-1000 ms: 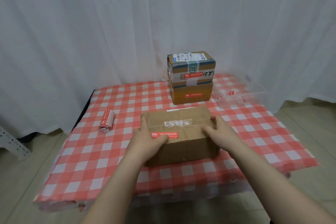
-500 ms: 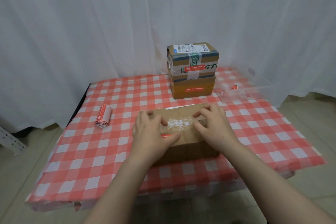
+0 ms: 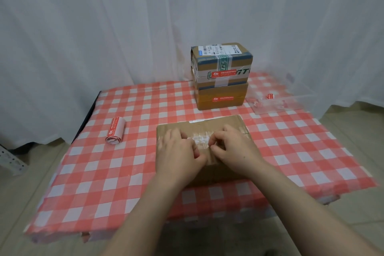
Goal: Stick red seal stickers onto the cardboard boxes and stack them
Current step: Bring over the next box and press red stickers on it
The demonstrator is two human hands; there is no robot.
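Observation:
A plain cardboard box (image 3: 214,125) lies near the front of the table, with torn white tape on its top. My left hand (image 3: 176,151) and my right hand (image 3: 234,147) both press flat on the box's top and front edge, fingers curled, thumbs close together. They hide the red seal sticker on the box's front. Behind it, two sealed boxes form a stack (image 3: 221,76), each with a red seal sticker on its front face. A roll of red stickers (image 3: 115,132) lies on the left.
The table carries a red-and-white checked cloth (image 3: 124,172). A clear plastic tray (image 3: 274,102) with sticker scraps sits at the back right. White curtains hang behind the table. Bare floor shows on both sides.
My hands slid from the box's two ends up onto its top and came together at the middle, covering the red sticker. The camera moved slightly closer.

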